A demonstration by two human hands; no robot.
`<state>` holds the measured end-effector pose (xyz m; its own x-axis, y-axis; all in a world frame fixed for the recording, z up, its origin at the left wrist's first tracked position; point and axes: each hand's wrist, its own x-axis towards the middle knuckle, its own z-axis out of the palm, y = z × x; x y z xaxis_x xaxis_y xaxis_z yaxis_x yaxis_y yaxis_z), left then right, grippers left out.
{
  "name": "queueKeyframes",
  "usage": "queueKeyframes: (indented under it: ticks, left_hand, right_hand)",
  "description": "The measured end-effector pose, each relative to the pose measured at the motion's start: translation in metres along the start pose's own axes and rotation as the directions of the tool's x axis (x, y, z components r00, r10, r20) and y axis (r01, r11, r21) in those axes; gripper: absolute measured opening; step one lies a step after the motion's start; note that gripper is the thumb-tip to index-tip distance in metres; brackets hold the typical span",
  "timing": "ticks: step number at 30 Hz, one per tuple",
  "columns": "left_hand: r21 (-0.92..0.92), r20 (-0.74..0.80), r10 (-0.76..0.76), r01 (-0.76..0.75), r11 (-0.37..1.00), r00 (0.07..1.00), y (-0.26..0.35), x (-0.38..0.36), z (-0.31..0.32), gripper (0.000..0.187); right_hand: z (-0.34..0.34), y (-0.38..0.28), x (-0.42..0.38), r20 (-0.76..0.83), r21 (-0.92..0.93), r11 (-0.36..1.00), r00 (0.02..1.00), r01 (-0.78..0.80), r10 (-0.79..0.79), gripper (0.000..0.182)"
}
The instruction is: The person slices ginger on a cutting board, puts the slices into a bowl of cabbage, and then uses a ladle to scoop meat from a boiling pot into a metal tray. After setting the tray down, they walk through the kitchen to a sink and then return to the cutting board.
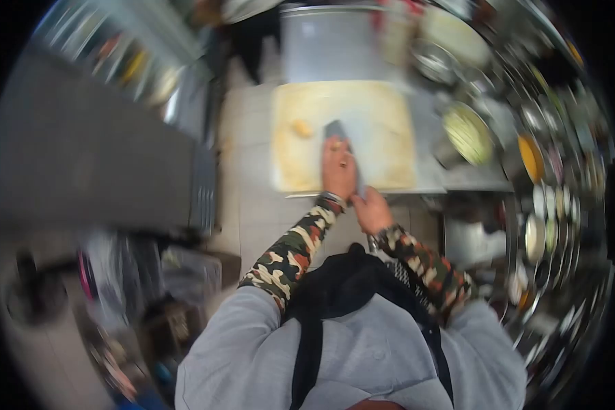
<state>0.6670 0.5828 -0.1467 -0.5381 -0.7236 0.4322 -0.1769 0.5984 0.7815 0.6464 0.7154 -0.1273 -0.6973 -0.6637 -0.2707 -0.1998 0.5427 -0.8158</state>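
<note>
A wide knife (334, 128) lies over the cutting board (383, 109), its blade tip pointing away from me. My left hand (339, 166) rests flat on the blade, with rings on its fingers. The fingers of my right hand (373, 211) are wrapped round the knife's near end at the board's front edge. Left of the blade, a small yellow-orange piece of food (301, 128) sits on the board. What lies under the blade and my left hand is hidden.
Right of the board stands a container of shredded pale green vegetable (467, 134), with an orange-filled container (530, 158) beyond it. Metal bowls (436, 62) are at the back right. A grey cabinet (96, 150) stands left. Part of another person (249, 34) shows at the top.
</note>
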Motion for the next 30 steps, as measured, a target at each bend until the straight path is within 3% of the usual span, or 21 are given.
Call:
queueKeyframes:
  ticks: [1,2,4,6,8,10,12,13,15,16,17,18,20,22,24,25,26,27,28,29,30]
  left_hand:
    - [-0.188,-0.069,-0.069,0.055,0.981,0.995,-0.002,-0.001,-0.022,0.033]
    - [-0.267,-0.136,-0.095,0.056,0.962,0.986,-0.006,-0.001,-0.052,0.033]
    - [-0.274,-0.312,-0.167,0.080,0.958,0.935,-0.015,-0.014,-0.117,0.034]
    - [-0.284,-0.484,-0.329,0.210,0.936,0.811,-0.034,-0.033,-0.174,0.033]
    - [-0.275,-0.655,-0.386,0.271,0.922,0.650,-0.067,-0.052,-0.225,0.032]
    - [-0.196,-0.794,-0.355,0.345,0.918,0.494,-0.099,-0.079,-0.283,0.031]
    - [-0.367,-0.822,-0.467,0.322,0.873,0.327,-0.119,-0.104,-0.357,0.033]
    - [-0.357,-0.873,-0.449,0.381,0.853,0.189,-0.123,-0.128,-0.375,0.029]
    - [-0.358,-0.912,-0.410,0.426,0.831,0.031,-0.167,-0.158,-0.439,0.031]
    - [-0.352,-0.925,-0.380,0.424,0.834,-0.022,-0.180,-0.173,-0.468,0.033]
    - [-0.416,-0.907,-0.413,0.303,0.857,-0.078,-0.205,-0.189,-0.496,0.034]
    - [-0.422,-0.904,-0.421,0.333,0.843,-0.079,-0.232,-0.209,-0.521,0.036]
    - [-0.328,-0.926,-0.376,0.435,0.839,0.026,-0.279,-0.249,-0.560,0.035]
    - [-0.408,-0.849,-0.528,0.681,0.608,-0.037,-0.288,-0.276,-0.599,0.035]
    - [-0.022,-0.944,-0.263,0.754,0.656,0.201,-0.305,-0.301,-0.641,0.033]
    - [0.137,-0.939,-0.165,0.770,0.623,0.301,-0.303,-0.307,-0.659,0.031]
    - [0.354,-0.871,-0.112,0.768,0.534,0.479,-0.328,-0.327,-0.680,0.029]
    - [0.383,-0.855,-0.299,0.905,0.185,0.423,-0.299,-0.309,-0.685,0.030]
    - [0.393,-0.847,-0.252,0.870,0.297,0.468,-0.331,-0.336,-0.695,0.032]
    - [0.069,-0.910,-0.334,0.887,0.457,0.243,-0.355,-0.343,-0.702,0.032]
    - [-0.307,-0.857,-0.497,0.639,0.706,0.137,-0.427,-0.386,-0.728,0.037]
  right_hand:
    - [0.003,-0.038,-0.021,-0.060,-0.056,0.981,0.980,0.187,-0.190,0.025]
    - [0.026,-0.037,-0.021,-0.010,-0.121,0.950,0.956,0.289,-0.292,0.022]
    - [0.059,-0.084,-0.038,0.183,-0.170,0.911,0.920,0.376,-0.346,0.021]
    - [0.098,-0.119,-0.058,0.322,-0.221,0.867,0.873,0.446,-0.367,0.020]
    - [0.147,-0.140,-0.063,0.445,-0.216,0.712,0.716,0.668,-0.537,0.019]
    - [0.197,-0.182,-0.090,0.591,-0.266,0.651,0.653,0.711,-0.473,0.019]
    - [0.245,-0.221,-0.123,0.711,-0.277,0.575,0.566,0.770,-0.416,0.020]
    - [0.248,-0.230,-0.148,0.773,-0.255,0.547,0.508,0.797,-0.380,0.020]
    - [0.292,-0.256,-0.173,0.846,-0.265,0.486,0.442,0.833,-0.298,0.019]
    - [0.309,-0.261,-0.182,0.883,-0.246,0.436,0.385,0.866,-0.268,0.019]
    - [0.320,-0.274,-0.192,0.907,-0.239,0.394,0.349,0.888,-0.236,0.020]
    - [0.329,-0.279,-0.191,0.906,-0.220,0.372,0.331,0.902,-0.266,0.019]
    - [0.333,-0.285,-0.190,0.901,-0.207,0.367,0.323,0.907,-0.289,0.021]
    - [0.320,-0.295,-0.167,0.886,-0.232,0.359,0.349,0.904,-0.306,0.021]
    - [0.289,-0.293,-0.142,0.822,-0.282,0.416,0.442,0.864,-0.359,0.019]
    - [0.269,-0.286,-0.125,0.771,-0.293,0.478,0.500,0.828,-0.394,0.019]
    - [0.245,-0.278,-0.108,0.730,-0.293,0.509,0.533,0.810,-0.428,0.019]
    - [0.215,-0.266,-0.093,0.676,-0.301,0.541,0.576,0.785,-0.460,0.020]
    - [0.184,-0.256,-0.086,0.612,-0.324,0.629,0.664,0.707,-0.430,0.020]
    - [0.154,-0.246,-0.080,0.543,-0.330,0.709,0.740,0.623,-0.397,0.020]
    - [0.126,-0.216,-0.065,0.482,-0.253,0.781,0.774,0.572,-0.410,0.017]
